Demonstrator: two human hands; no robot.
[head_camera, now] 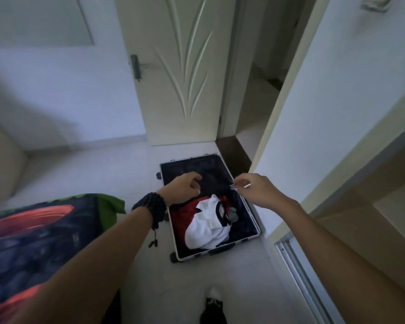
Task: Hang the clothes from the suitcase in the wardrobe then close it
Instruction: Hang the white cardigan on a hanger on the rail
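1. Suitcase (255,235) lies open on the floor (131,164), below the white door (173,66).
2. Clothes: white garment (208,232) w/ dark collar on top of a red one (182,218), in the case's near half; far half shows dark lining.
3. L hand (185,187), beaded bracelet (150,206) on wrist, fingers curled over the case's left edge; can't tell if gripping anything.
4. R hand (255,188) above the right edge, thumb + forefinger pinching a thin pale item (240,187), too small to ID.
5. Wardrobe (365,174) open at right.
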